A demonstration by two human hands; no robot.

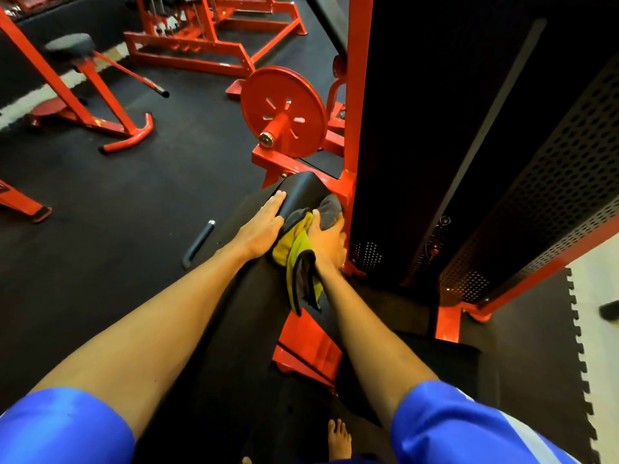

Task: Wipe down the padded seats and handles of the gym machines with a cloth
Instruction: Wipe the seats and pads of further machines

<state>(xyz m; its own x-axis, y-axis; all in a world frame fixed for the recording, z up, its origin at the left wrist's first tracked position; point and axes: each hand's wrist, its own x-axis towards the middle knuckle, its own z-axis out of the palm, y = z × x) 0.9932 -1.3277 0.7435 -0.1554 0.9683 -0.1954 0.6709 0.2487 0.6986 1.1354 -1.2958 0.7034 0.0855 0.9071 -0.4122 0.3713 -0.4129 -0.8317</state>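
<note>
A long black padded bench (241,316) runs from under me toward a red machine frame. At its far end my left hand (264,222) lies flat with straight fingers on the pad's left side. Just to the right, my right hand (326,241) grips a bunched grey and yellow cloth (298,249) against the pad's far right end. Part of the cloth hangs down over my right wrist.
A red weight plate (283,112) on a peg stands just beyond the pad. A tall black perforated weight-stack housing (522,209) with a red frame rises at right. A black handle (198,244) lies on the dark floor at left. More red machines (90,95) stand behind.
</note>
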